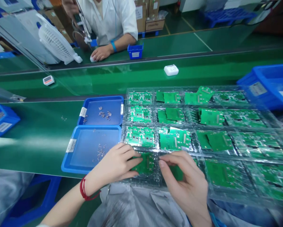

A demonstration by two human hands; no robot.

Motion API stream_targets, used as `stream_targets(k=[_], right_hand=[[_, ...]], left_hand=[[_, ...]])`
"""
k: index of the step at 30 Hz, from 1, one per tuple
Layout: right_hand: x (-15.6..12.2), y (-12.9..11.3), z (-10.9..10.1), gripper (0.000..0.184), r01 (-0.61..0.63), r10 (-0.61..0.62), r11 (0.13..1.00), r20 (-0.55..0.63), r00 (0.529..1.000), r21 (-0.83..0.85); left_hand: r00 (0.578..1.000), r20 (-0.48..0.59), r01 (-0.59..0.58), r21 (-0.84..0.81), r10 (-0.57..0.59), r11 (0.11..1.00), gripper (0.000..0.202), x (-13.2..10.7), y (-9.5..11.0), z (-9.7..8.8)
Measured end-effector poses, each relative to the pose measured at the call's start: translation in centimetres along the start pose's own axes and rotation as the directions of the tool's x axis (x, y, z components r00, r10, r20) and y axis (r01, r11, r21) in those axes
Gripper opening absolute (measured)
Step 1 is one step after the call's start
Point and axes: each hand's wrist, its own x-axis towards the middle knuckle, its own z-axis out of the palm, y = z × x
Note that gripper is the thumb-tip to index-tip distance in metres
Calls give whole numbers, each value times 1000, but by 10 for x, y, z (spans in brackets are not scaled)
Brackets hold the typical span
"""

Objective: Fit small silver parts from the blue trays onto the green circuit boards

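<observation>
My left hand (122,162) reaches over the front left compartment of the clear plastic tray (156,179). Its fingers and thumb are on the left part of a green circuit board (147,164), gripping it. Just right of that board, my right hand (186,179) is closed, thumb and forefinger tips pressed together. Whatever the pinch holds, if anything, is too small to make out. Another green board (176,172) shows partly beneath my right hand. More boards (140,136) lie in the tray's other compartments, some stacked askew.
Two blue trays (81,151) (113,102) with small metal parts stand left of the boards. Blue bins (4,121) (262,85) sit at both sides. A white device (171,70) lies behind the tray. Across the bench, a person (117,25) works beside a white fan (56,41).
</observation>
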Motion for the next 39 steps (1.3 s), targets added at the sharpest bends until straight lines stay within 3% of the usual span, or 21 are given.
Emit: stream_targets(k=[4, 6, 8, 11, 14, 16, 20, 22, 25, 28, 31, 34, 39], right_hand=[[-3, 1, -1, 10, -8, 9, 1000, -65, 998, 18], [-5, 2, 0, 9, -2, 3, 1000, -98, 995, 4], [-5, 2, 2, 7, -5, 2, 1000, -114, 993, -24], [-4, 1, 8, 8, -28, 22, 998, -80, 997, -64], [-3, -3, 17, 3, -36, 36, 999, 7, 999, -37], [-3, -6, 21, 11, -45, 45, 999, 44, 998, 14], [-5, -5, 21, 18, -100, 96, 991, 47, 994, 91], [-6, -2, 17, 18, -138, 137, 985, 20, 990, 104], [-7, 4, 12, 17, -148, 153, 984, -48, 987, 94], [-8, 8, 9, 16, -143, 151, 985, -79, 985, 94], [-8, 8, 10, 16, -145, 152, 985, -77, 985, 93], [-8, 8, 12, 16, -138, 145, 985, -68, 987, 100], [-8, 9, 12, 16, -114, 123, 987, -78, 989, 116]], left_hand=[[974, -227, 9, -15, -12, 1000, 14, -2, 0, 3], [910, -375, 139, -123, -175, 983, 13, -5, 2, 4], [816, -439, 272, -282, -375, 920, 15, -7, 6, 5], [708, -397, 394, -465, -585, 793, 23, -9, 16, 4], [650, -273, 443, -622, -709, 645, 25, -9, 24, 4], [658, -254, 416, -662, -709, 624, 23, -10, 28, 5], [707, -321, 322, -648, -631, 690, 18, -16, 21, 5], [664, -339, 371, -624, -667, 687, 18, -20, 6, 2], [553, -308, 626, -460, -774, 630, 23, -26, -33, -8], [521, -290, 727, -342, -803, 595, 28, -27, -77, -18], [555, -248, 765, -222, -794, 604, 27, -24, -108, -20], [597, -180, 775, -123, -782, 620, 25, -20, -125, -15], [582, -77, 807, -73, -810, 587, 17, -18, -141, -9]])
